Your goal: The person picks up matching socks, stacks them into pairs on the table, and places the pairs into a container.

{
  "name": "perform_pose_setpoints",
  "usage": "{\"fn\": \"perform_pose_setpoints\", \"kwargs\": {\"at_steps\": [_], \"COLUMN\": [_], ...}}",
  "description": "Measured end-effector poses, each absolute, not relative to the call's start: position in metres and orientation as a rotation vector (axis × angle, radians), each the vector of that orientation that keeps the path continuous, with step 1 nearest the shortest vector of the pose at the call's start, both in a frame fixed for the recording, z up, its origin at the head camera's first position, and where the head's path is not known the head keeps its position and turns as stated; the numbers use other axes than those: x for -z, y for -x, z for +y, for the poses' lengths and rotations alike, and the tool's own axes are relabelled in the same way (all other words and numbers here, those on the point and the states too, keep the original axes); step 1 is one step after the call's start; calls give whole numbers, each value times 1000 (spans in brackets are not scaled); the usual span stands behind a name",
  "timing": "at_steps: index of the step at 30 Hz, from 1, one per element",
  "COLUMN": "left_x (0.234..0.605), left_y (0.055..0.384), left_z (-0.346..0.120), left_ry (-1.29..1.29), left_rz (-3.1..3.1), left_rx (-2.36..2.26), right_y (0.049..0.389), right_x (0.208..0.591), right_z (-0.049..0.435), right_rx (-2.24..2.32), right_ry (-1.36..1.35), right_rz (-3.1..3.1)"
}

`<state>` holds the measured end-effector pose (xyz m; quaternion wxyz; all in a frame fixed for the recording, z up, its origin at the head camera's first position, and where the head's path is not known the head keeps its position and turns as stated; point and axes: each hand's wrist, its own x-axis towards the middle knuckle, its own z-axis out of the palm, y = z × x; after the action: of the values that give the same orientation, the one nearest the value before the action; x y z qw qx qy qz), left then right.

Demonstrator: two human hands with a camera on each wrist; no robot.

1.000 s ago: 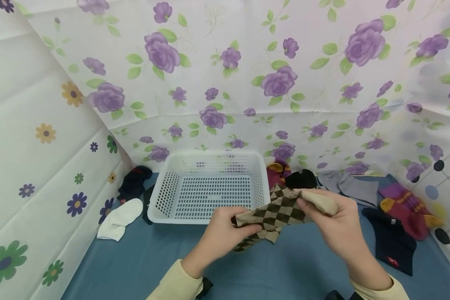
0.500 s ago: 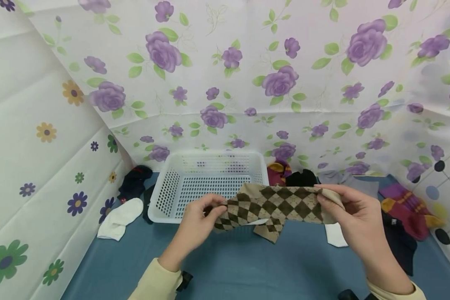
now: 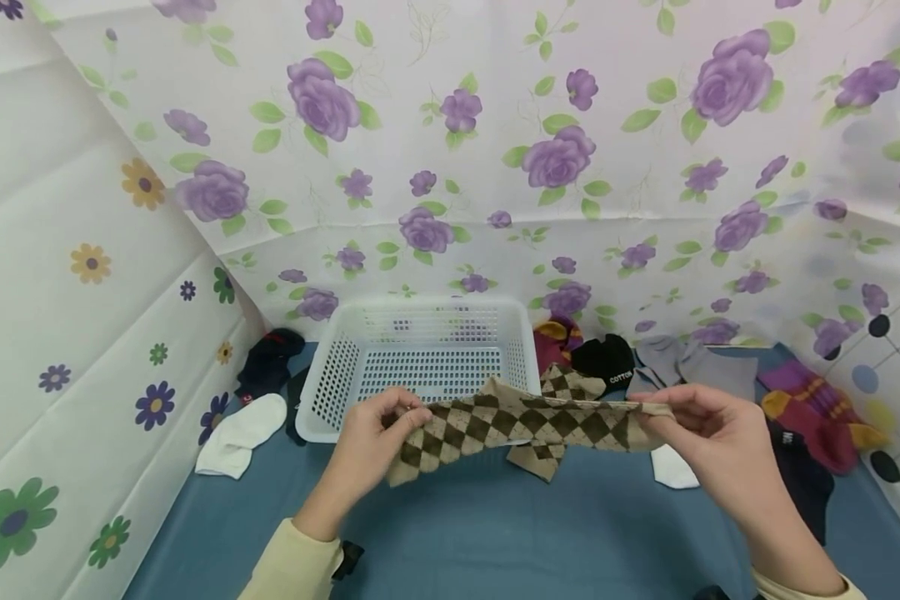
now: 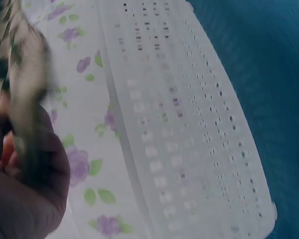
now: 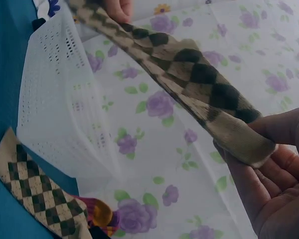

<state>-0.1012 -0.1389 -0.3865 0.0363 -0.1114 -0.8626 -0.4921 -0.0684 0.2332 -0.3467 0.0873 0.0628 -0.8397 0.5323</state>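
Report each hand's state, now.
Left hand: holding the diamond-patterned sock near one end.
Right hand: holding the same sock near the other end.

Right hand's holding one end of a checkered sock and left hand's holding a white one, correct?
Not quite: the left hand also holds that same checkered sock, towards its other end, as the head view shows. The right hand does hold one end.

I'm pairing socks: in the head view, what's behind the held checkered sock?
The basket and another checkered sock show partly; that sock's middle and some near basket rim are covered.
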Motion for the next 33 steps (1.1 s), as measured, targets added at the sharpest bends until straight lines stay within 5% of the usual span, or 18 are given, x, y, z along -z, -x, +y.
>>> {"fn": "perform_pose_setpoints", "kwargs": {"at_steps": [12, 21, 33], "left_x": [403, 415, 452], "left_y": [102, 96, 90], "left_z": [-171, -179, -181], "left_ry": [452, 476, 584], "left_rz": [-2768, -2685, -2787], "left_rx": [1759, 2051, 2184], "right_y": [65, 64, 62], "right_x": [369, 397, 436], "right_z": [268, 265, 258], "right_rx": [-1932, -1777, -1483], "right_ry": [-395, -736, -302], "right_rz": [-2623, -2530, -3062]}}
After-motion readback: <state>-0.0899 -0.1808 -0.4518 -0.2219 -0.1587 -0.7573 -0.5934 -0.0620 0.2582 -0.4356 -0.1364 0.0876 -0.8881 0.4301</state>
